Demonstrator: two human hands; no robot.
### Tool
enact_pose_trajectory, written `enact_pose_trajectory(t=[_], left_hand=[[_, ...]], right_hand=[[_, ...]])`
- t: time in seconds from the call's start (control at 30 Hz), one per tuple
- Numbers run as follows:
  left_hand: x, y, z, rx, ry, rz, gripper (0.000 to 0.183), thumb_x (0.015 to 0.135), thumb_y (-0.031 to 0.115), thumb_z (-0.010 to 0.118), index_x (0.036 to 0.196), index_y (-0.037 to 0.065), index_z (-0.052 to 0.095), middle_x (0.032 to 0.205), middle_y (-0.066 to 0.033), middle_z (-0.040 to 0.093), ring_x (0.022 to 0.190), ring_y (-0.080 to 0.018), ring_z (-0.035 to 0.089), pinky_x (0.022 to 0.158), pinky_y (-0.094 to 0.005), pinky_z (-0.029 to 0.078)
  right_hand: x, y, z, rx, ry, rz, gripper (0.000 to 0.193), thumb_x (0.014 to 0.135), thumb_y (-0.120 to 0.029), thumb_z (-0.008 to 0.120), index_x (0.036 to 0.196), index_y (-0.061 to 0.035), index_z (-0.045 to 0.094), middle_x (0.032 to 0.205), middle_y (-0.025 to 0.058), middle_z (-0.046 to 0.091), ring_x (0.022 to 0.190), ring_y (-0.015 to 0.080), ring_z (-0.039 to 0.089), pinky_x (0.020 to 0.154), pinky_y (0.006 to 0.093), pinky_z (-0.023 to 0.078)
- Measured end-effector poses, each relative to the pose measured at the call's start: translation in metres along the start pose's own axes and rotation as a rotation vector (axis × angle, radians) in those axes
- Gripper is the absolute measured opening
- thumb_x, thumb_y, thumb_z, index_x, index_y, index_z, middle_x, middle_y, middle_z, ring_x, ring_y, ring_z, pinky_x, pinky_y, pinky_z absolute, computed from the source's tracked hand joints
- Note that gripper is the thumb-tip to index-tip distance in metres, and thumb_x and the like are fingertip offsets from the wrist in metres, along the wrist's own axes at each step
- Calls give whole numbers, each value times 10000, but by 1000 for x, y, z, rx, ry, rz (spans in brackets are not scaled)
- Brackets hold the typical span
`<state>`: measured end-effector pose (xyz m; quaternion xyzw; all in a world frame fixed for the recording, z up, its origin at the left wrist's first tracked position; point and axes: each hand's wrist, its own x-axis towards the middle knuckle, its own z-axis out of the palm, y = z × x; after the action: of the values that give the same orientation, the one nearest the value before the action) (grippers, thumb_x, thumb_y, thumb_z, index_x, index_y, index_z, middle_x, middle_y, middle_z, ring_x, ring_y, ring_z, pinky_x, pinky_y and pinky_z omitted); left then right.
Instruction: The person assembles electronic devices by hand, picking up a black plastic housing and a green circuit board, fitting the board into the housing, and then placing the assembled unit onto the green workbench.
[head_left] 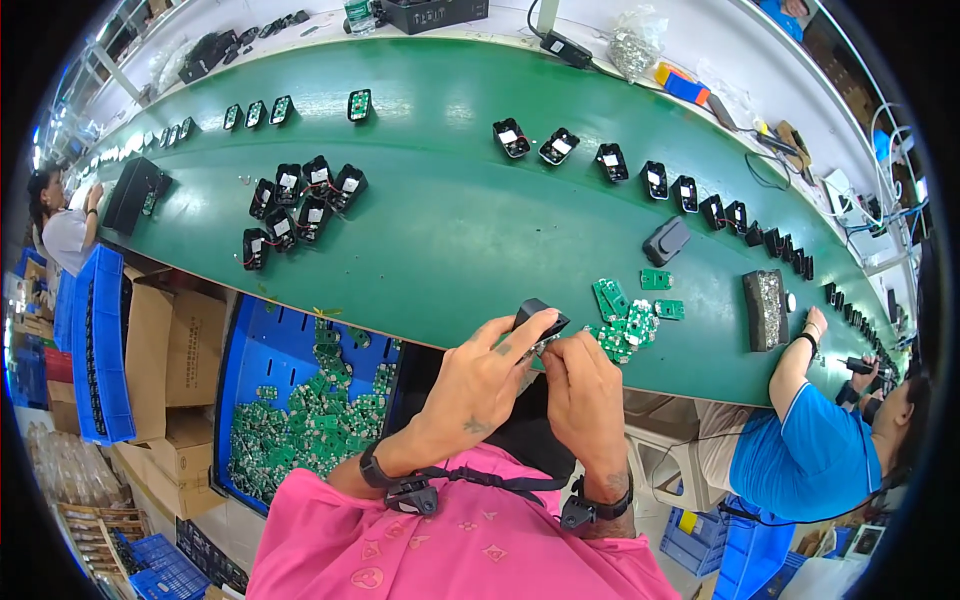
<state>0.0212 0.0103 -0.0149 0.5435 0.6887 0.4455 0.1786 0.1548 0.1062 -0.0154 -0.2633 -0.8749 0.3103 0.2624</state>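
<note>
My left hand [478, 378] grips a small black plastic housing [537, 316] just above the near edge of the green conveyor belt [450, 215]. My right hand [583, 392] is closed against the same housing from the right, fingertips at its underside. A little pile of green circuit boards [626, 323] lies on the belt just right of my hands. A lone black housing [666, 240] rests face down farther out on the belt.
A cluster of open black housings [300, 205] sits on the belt at left, and a row of them [610, 160] runs along the far side. A blue bin of green boards [300, 405] stands lower left. A person in blue [810, 445] works at right; another sits far left.
</note>
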Motion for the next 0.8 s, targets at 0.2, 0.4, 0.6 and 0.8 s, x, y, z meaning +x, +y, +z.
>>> enact_pose_trajectory(t=[0.2,0.4,0.6,0.8], left_hand=[[5,-32,14,-173,32,-36,499,887,-25,611,1376,47,545,1136,-154,671,924,-250,689,808,-331,569],[3,-44,6,-820,22,-417,530,928,19,617,1425,71,440,1118,-138,672,875,-192,703,680,-280,608],[8,-45,12,-1320,-135,-514,352,1043,223,486,1372,101,454,1151,-119,640,826,-256,715,673,-336,641],[9,-64,18,-1459,-86,-569,274,1050,205,475,1295,86,501,1136,-98,648,893,-238,703,655,-354,632]], right_hand=[[3,23,22,-22,-79,1,54,837,-45,608,876,-25,577,896,162,592,860,375,594,719,458,498],[-2,17,33,90,173,237,243,952,-256,627,879,-25,608,871,177,612,819,390,628,711,470,505],[-15,21,31,361,250,213,221,947,-217,613,874,-10,597,857,166,595,796,382,612,704,466,487],[-16,16,46,171,372,-107,133,931,-136,638,937,-12,592,891,132,569,794,341,615,689,430,502]])
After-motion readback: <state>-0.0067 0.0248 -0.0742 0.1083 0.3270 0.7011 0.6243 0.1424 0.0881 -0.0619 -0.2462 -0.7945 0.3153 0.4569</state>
